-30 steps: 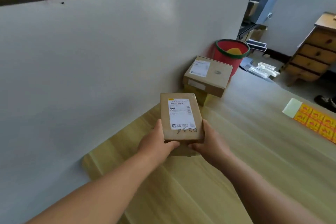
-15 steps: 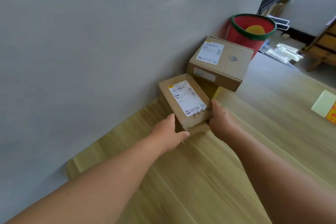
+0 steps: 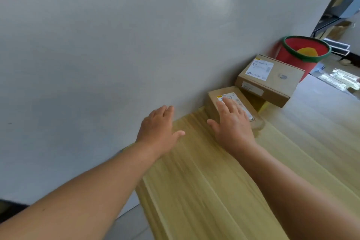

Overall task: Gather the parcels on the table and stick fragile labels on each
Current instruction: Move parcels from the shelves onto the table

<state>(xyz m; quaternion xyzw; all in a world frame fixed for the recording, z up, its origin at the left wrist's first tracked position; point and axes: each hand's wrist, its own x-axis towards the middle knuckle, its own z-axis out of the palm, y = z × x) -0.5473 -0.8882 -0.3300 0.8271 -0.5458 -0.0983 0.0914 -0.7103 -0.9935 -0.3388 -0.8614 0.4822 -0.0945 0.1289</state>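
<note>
Yellow item [image 3: 307,52] is being held in red bucket [image 3: 286,57]; small parcel [image 3: 213,101] is being covered by flat right hand [image 3: 232,122], left hand [image 3: 157,126] flat, apart leftward.

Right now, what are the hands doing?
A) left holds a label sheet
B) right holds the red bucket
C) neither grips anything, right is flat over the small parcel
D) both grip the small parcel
C: the right hand has straight, spread fingers over the small parcel, and the left hand is open over the table, holding nothing.
</note>
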